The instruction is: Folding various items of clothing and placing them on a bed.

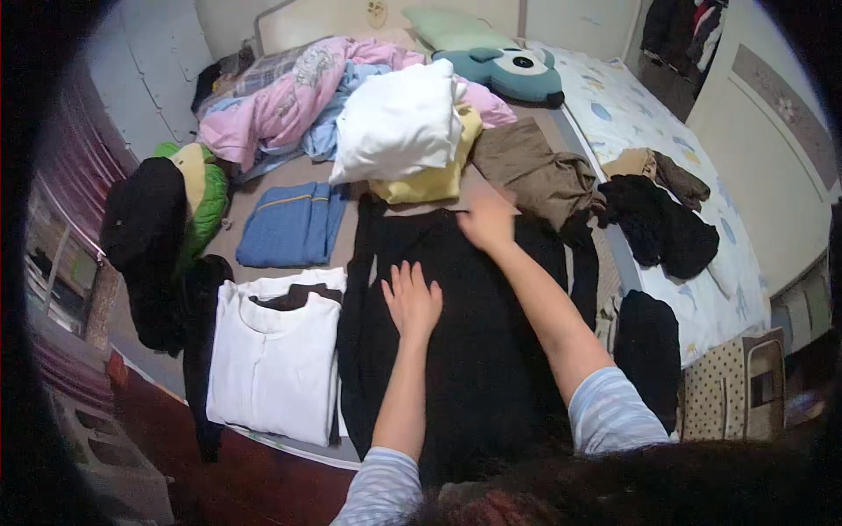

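A long-sleeved black garment (460,342) lies spread on the bed in front of me, its sleeves running down both sides. My left hand (413,299) rests palm down on its upper left part, fingers apart and holding nothing. Near the garment's top edge is my right hand (488,220), blurred by motion; whether its fingers grip the fabric cannot be made out. Just beyond that edge sit a folded white garment (398,121) and, under it, a yellow one (421,187). Left of the black garment lies a stack of folded tops with a white top (276,368) uppermost.
Folded blue trousers (289,223) lie at the left. A crumpled brown garment (533,164) is at the right, with black clothes (664,227) on the patterned sheet. Pink bedding (283,105) and a teal plush pillow (500,75) lie at the back. A dotted box (714,394) stands beside the bed.
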The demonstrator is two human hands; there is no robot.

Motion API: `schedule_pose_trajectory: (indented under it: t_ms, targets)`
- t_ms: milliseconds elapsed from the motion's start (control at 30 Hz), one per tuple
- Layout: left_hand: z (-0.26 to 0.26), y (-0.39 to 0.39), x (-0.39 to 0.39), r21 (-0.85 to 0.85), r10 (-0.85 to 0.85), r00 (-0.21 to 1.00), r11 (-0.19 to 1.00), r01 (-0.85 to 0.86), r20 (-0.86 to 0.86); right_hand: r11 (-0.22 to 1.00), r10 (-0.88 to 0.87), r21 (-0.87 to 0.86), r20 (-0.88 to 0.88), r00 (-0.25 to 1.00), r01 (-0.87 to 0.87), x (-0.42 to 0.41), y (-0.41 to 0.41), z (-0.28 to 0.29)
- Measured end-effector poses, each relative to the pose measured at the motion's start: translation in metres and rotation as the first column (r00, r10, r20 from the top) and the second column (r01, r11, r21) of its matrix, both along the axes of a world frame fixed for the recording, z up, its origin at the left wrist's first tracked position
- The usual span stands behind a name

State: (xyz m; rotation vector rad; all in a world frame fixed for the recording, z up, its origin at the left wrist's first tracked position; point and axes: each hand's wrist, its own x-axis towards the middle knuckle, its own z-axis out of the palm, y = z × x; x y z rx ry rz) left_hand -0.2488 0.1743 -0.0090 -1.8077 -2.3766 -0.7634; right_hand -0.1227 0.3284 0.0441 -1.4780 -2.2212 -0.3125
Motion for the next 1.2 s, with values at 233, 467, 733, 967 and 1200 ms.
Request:
schedule_pose_trajectory:
  t_ms: [233, 467, 733, 967, 1200]
  targets:
    - [-0.006, 0.000, -0.002, 0.034, -0.003, 0.999, 0.999, 0.002, 0.043, 0.838, -0.243, -0.451, 0.197, 0.950, 0.308, -0.016, -0.008, 0.006]
    - [-0.002, 0.003, 0.002, 0.026, -0.015, 1.000, 1.000, 0.014, 0.015, 0.703, 0.687, -0.259, 0.006, 0.727, -0.662, 0.000, -0.005, -0.025]
    - [0.002, -0.001, 0.005, -0.001, -0.008, 0.997, 1.000, 0.008, 0.082, 0.887, -0.426, -0.295, -0.231, 0.875, 0.355, 0.005, 0.039, -0.036]
    - [0.005, 0.002, 0.005, 0.014, -0.030, 0.995, 0.999, 0.029, 0.091, 0.953, 0.012, -0.255, -0.507, 0.862, -0.163, -0.006, 0.043, -0.062]
    - [0.002, 0.001, 0.000, -0.051, -0.012, 0.995, 0.999, 0.016, 0.094, 0.972, 0.074, -0.195, -0.278, 0.958, -0.131, -0.025, 0.036, -0.057]
